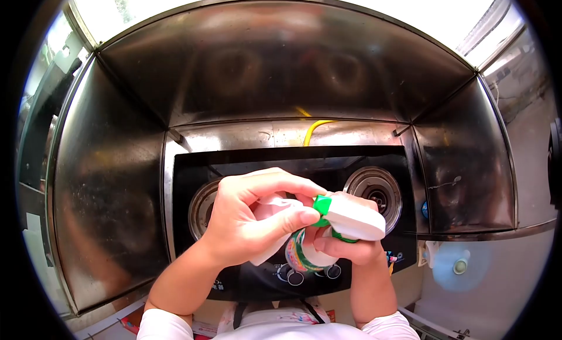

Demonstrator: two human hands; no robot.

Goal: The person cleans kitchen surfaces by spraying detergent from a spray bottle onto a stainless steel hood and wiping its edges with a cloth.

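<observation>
A spray bottle with a white and green trigger head [356, 218] is in my right hand [351, 249], whose fingers wrap round its neck. The bottle's body [300, 252], with a coloured label, hangs below the head. My left hand [249, 217] pinches the green nozzle [321, 205] between thumb and index finger. A white cloth or tissue [272, 214] is held in the palm and other fingers of my left hand. Both hands are above the black gas stove [257, 164].
Two burners flank my hands, the left one [202, 208] partly covered, the right one [374, 191] behind the spray head. Metal panels [281, 65] enclose the stove on three sides. A yellow hose [313, 129] runs behind it. Knobs [294, 277] are at the front edge.
</observation>
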